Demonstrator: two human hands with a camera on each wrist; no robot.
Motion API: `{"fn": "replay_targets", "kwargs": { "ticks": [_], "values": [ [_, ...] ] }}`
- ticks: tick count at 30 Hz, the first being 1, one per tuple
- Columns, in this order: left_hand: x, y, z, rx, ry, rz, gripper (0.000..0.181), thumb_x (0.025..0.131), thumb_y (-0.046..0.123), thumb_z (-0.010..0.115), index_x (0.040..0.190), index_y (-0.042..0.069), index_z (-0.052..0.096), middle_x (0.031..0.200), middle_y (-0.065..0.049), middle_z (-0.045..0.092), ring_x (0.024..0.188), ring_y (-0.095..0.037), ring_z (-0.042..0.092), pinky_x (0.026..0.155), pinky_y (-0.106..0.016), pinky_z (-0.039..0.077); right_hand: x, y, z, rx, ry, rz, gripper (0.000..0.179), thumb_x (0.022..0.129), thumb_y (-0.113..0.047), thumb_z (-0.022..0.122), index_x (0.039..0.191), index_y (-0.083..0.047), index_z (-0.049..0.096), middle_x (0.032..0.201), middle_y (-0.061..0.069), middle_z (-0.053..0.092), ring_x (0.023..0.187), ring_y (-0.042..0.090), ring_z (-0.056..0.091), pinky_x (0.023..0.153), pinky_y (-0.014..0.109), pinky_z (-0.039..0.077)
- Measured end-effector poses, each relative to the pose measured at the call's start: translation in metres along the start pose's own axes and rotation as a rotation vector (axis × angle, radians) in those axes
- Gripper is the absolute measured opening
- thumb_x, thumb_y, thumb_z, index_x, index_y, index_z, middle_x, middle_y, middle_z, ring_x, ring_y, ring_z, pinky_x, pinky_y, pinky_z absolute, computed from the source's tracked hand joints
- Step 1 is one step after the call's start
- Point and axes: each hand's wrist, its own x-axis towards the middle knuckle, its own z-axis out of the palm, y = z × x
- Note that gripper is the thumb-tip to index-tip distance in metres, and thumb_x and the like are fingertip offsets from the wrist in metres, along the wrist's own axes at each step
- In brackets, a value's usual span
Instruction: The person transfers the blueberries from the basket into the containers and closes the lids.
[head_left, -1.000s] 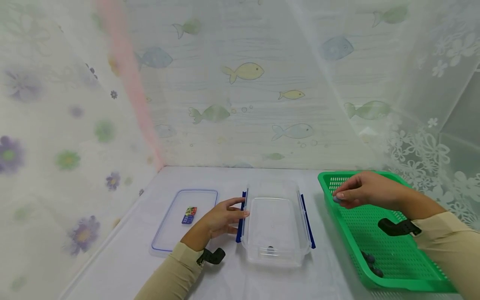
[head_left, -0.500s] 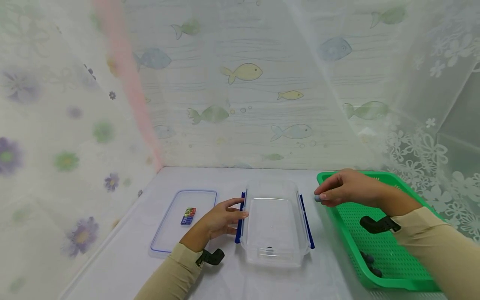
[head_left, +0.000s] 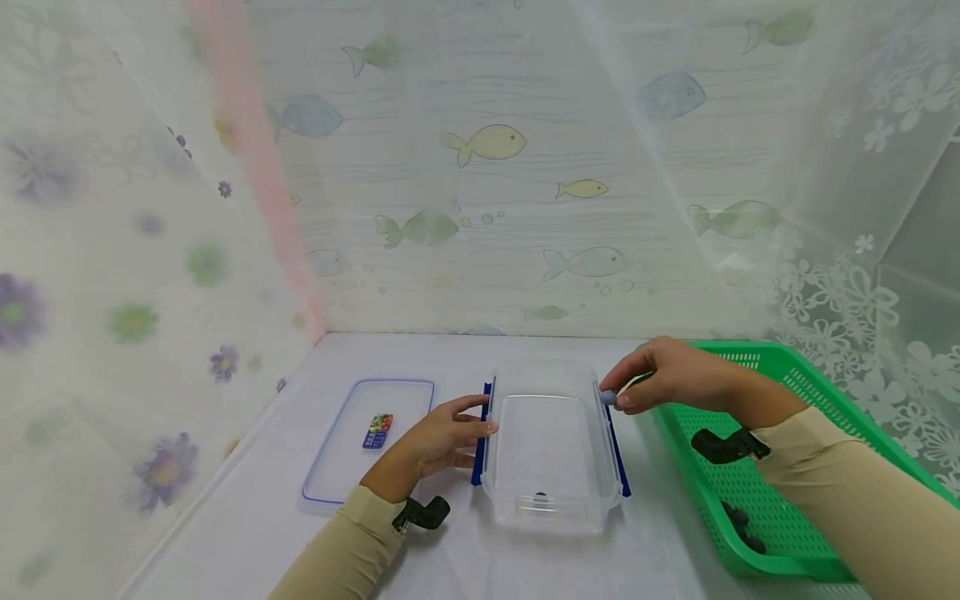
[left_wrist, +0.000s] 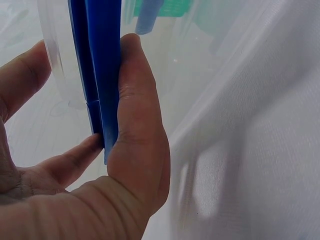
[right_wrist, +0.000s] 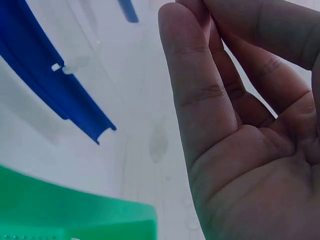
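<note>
A clear plastic food container (head_left: 543, 450) with blue side latches stands mid-table. One dark blueberry (head_left: 540, 497) lies inside, near its front end. My left hand (head_left: 447, 435) holds the container's left side; in the left wrist view the thumb and fingers (left_wrist: 137, 95) lie on either side of the blue latch (left_wrist: 102, 65). Between thumb and fingertips, my right hand (head_left: 667, 379) pinches a greyish-blue blueberry (head_left: 608, 397) right at the container's right edge. In the right wrist view the curled fingers hide the berry.
A green perforated basket (head_left: 693, 492) stands on the right, with several blueberries (head_left: 742, 527) in its front left corner. The clear lid (head_left: 337, 454) with a blue seal lies left of the container, a small printed label (head_left: 378, 431) on it. Patterned curtains surround the white table.
My right hand has moved left from over the basket to the container's right edge, still pinching the blueberry. The left hand stays on the container.
</note>
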Motion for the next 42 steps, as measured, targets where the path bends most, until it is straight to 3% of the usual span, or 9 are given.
{"fn": "replay_targets", "kwargs": {
  "ticks": [11,22,31,42],
  "values": [
    [0.001,-0.002,0.0,-0.009,0.0,-0.001,0.081,0.092,0.025,0.081,0.16,0.018,0.038,0.144,-0.019,0.051,0.118,-0.033,0.065,0.091,-0.051,0.06,0.008,-0.005,0.006,0.09,-0.032,-0.001,0.035,0.093,-0.013,0.077,0.125,-0.003,0.072,0.121,0.026,0.071,0.104,0.03,0.075,0.092,0.039,0.06],
    [0.002,-0.002,0.0,-0.006,0.0,0.003,0.082,0.091,0.026,0.082,0.16,0.018,0.039,0.144,-0.019,0.052,0.115,-0.03,0.066,0.088,-0.049,0.061,0.007,-0.004,0.006,0.108,-0.021,0.019,0.036,0.093,-0.014,0.078,0.126,-0.004,0.071,0.124,0.018,0.07,0.107,0.029,0.073,0.093,0.04,0.06],
    [0.001,-0.006,-0.006,-0.008,0.006,0.007,0.084,0.091,0.027,0.082,0.161,0.017,0.037,0.148,-0.02,0.049,0.117,-0.032,0.067,0.091,-0.052,0.06,0.008,-0.002,0.007,0.089,-0.023,0.002,0.035,0.092,-0.013,0.079,0.125,-0.007,0.072,0.132,0.021,0.066,0.111,0.03,0.071,0.093,0.041,0.06],
    [0.005,-0.005,-0.002,-0.002,-0.001,0.005,0.084,0.09,0.028,0.082,0.161,0.017,0.037,0.147,-0.019,0.051,0.117,-0.031,0.067,0.092,-0.051,0.06,-0.014,0.009,-0.004,0.016,0.004,0.031,0.031,0.091,-0.017,0.08,0.119,-0.006,0.072,0.122,0.011,0.071,0.108,0.027,0.071,0.091,0.039,0.059]
  ]
}}
